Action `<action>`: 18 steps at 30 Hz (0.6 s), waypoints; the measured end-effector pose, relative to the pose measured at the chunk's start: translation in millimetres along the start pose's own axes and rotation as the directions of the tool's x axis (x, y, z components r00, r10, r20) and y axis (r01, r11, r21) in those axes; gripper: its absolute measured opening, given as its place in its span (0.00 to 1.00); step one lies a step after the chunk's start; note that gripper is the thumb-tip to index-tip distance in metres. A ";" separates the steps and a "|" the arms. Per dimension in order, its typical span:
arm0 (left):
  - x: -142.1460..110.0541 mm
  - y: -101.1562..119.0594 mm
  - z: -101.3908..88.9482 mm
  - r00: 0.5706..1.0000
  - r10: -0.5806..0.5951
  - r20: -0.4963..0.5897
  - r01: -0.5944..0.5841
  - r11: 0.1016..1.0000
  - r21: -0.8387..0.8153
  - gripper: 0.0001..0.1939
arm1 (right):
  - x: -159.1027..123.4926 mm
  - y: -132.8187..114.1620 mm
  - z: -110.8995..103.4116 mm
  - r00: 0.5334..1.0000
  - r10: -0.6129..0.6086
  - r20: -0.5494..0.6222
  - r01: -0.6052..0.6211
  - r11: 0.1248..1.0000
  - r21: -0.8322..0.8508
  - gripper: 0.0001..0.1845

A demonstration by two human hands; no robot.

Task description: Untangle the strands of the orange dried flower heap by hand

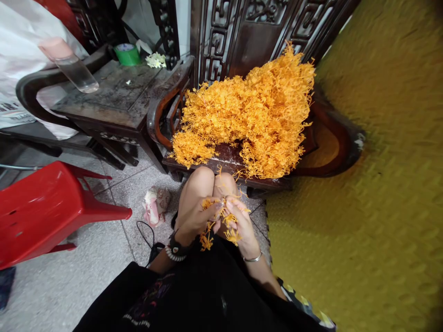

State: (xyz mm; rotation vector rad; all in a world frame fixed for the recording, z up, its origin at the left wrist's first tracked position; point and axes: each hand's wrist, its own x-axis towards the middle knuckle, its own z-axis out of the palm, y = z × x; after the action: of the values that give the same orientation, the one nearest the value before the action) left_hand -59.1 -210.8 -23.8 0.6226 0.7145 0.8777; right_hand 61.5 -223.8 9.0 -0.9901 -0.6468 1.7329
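Observation:
Above my lap, my left hand (pixel 204 213) and my right hand (pixel 240 219) meet with their fingertips close together. Both pinch a frilly orange artificial flower sprig (pixel 230 220), and bits of it stick out around the fingers. Orange strands (pixel 206 242) hang below my left hand. What lies exactly between the fingertips is partly hidden by the fingers. Just beyond my knees, a large heap of similar orange sprigs (pixel 249 110) covers much of a dark carved wooden chair (pixel 226 156).
At left stand a red plastic stool (pixel 44 203) and a dark wooden side table (pixel 114 99). A water bottle (pixel 74 69) and green tape roll (pixel 127 54) rest on the table. On the floor sits a pink-and-white bag (pixel 156 205). A yellow textured surface (pixel 353 230) fills the right.

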 end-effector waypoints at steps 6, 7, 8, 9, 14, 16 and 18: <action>-1.0 6.8 17.5 1.000 0.007 0.024 -0.005 0.994 -0.110 0.25 | 3.7 9.1 -1.1 0.998 -0.025 0.053 0.022 0.998 0.055 0.22; -1.2 8.6 19.2 0.999 -0.003 0.039 0.007 0.994 -0.113 0.26 | 4.3 10.5 -1.1 0.998 -0.025 0.061 0.022 0.998 0.057 0.23; -1.4 10.1 20.1 0.999 -0.011 0.054 0.017 0.994 -0.112 0.26 | 4.9 11.2 -0.8 0.998 -0.026 0.065 0.022 0.998 0.060 0.23; -1.6 11.5 20.3 0.998 -0.008 0.058 0.014 0.993 -0.116 0.26 | 5.3 11.3 -0.3 0.998 -0.032 0.063 0.027 0.997 0.069 0.24; -2.0 16.9 20.2 0.998 0.047 0.051 -0.031 0.960 -0.279 0.27 | 4.5 0.1 3.6 0.987 -0.162 0.015 0.154 0.956 0.248 0.25; -1.1 18.1 23.0 0.998 0.056 0.036 -0.043 0.959 -0.281 0.28 | 2.0 -6.7 5.9 0.983 -0.185 0.024 0.170 0.943 0.287 0.25; 0.8 18.3 26.2 1.000 0.017 0.017 -0.013 0.977 -0.212 0.28 | -1.0 -12.2 8.8 0.984 -0.171 0.044 0.154 0.951 0.267 0.25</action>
State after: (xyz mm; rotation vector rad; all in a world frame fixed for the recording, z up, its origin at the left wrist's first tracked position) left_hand -47.0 -206.1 5.4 0.4456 0.5901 0.9466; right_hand 60.2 -220.1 23.6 -0.6775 -0.5088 1.6601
